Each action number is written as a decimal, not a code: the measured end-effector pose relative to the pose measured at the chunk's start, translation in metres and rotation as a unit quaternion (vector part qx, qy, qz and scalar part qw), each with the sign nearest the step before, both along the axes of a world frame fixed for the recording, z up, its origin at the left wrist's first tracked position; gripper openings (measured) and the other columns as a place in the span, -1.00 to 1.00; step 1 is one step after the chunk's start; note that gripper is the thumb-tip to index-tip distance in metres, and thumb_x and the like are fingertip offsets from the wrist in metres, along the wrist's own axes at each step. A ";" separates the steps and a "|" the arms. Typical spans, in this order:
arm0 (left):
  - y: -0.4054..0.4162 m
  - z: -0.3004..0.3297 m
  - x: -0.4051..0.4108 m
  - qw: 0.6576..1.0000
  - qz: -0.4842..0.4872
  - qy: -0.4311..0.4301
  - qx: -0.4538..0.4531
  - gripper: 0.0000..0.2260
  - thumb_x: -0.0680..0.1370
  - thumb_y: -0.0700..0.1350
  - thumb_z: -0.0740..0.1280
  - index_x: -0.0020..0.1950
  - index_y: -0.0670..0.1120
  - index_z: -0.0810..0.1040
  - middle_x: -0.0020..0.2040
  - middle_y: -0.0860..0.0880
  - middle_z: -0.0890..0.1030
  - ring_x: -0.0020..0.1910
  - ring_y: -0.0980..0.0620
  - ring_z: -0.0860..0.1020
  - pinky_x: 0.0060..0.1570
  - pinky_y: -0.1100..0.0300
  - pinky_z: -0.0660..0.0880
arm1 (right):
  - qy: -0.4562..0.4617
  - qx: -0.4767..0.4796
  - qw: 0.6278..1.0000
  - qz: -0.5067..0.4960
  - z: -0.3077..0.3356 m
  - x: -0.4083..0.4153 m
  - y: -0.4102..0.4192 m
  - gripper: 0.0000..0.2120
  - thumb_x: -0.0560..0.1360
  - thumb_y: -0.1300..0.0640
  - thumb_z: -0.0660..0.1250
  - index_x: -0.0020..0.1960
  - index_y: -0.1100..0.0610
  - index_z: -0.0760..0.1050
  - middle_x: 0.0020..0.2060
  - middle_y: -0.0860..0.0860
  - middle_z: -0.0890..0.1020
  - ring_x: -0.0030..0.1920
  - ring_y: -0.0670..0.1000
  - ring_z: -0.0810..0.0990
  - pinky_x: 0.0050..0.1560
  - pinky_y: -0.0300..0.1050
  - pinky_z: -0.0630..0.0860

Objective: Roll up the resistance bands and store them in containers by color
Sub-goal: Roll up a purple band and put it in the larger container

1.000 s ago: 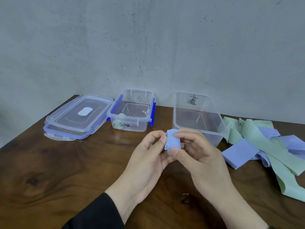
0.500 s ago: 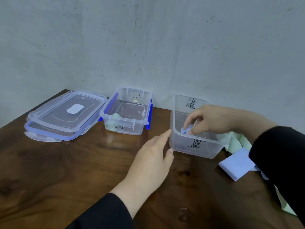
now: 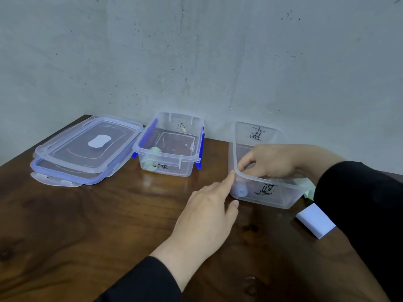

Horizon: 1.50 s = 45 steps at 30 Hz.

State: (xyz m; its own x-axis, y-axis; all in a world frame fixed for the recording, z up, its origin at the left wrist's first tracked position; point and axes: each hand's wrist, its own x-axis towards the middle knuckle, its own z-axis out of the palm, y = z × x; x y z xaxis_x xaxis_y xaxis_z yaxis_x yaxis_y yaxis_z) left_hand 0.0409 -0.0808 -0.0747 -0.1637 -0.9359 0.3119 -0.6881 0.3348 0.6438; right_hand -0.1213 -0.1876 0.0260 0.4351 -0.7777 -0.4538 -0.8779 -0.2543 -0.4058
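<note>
Two clear plastic containers stand on the wooden table (image 3: 76,214) near the far wall, and two lids (image 3: 87,149) lie stacked at the far left, the upper one clear, the lower one edged in blue. One container with blue clips (image 3: 172,147) sits in the middle; one rolled green band (image 3: 152,159) lies in its near left corner, behind black writing on the near wall. The other container (image 3: 272,192), to its right, has no clips and carries black writing on both its near and far walls. One rolled blue band (image 3: 241,189) rests inside it, in the near left corner, seen through the wall. Outside the containers, one flat blue band end (image 3: 316,219) lies on the table at the right, and a bit of green band (image 3: 306,186) shows just beyond it, mostly hidden by the right sleeve.

The right hand (image 3: 274,162) reaches over the right-hand container from the right, its fingers loosely curled and pointing down inside, just above the blue roll; they hold nothing that can be seen. The left hand (image 3: 209,205) lies low over the table, fingers straight and spread slightly, its index fingertip touching the near left corner of that container's rim.
</note>
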 end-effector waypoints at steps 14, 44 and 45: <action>-0.001 0.000 0.000 1.000 -0.007 -0.002 0.007 -0.42 0.64 0.06 0.21 0.60 0.18 0.03 0.28 0.18 0.51 0.28 0.19 0.42 0.34 0.13 0.38 | -0.125 -0.004 0.990 -0.063 -0.025 -0.007 -0.011 -0.81 0.42 0.27 0.48 -0.02 0.05 0.61 0.05 0.13 0.67 0.04 0.12 0.65 0.04 -0.10 0.55; 0.015 0.008 -0.003 0.980 -0.087 0.158 -0.079 -0.60 0.64 0.18 0.08 -0.33 0.15 0.50 -0.37 0.12 0.54 -0.33 0.15 0.53 -0.27 0.16 0.43 | -0.327 -0.320 0.857 -0.238 -0.072 0.025 0.165 -0.77 0.61 0.02 0.23 -0.21 -0.03 0.52 -0.33 -0.10 0.57 -0.24 -0.10 0.54 -0.26 -0.32 0.41; 0.015 0.007 -0.004 0.985 -0.092 0.132 -0.058 -0.59 0.63 0.22 0.09 -0.37 0.17 0.46 -0.39 0.12 0.52 -0.34 0.14 0.52 -0.28 0.13 0.44 | -0.311 -0.335 0.857 -0.237 -0.075 0.015 0.169 -0.83 0.60 0.02 0.26 -0.16 -0.07 0.53 -0.27 -0.15 0.58 -0.18 -0.13 0.56 -0.20 -0.35 0.43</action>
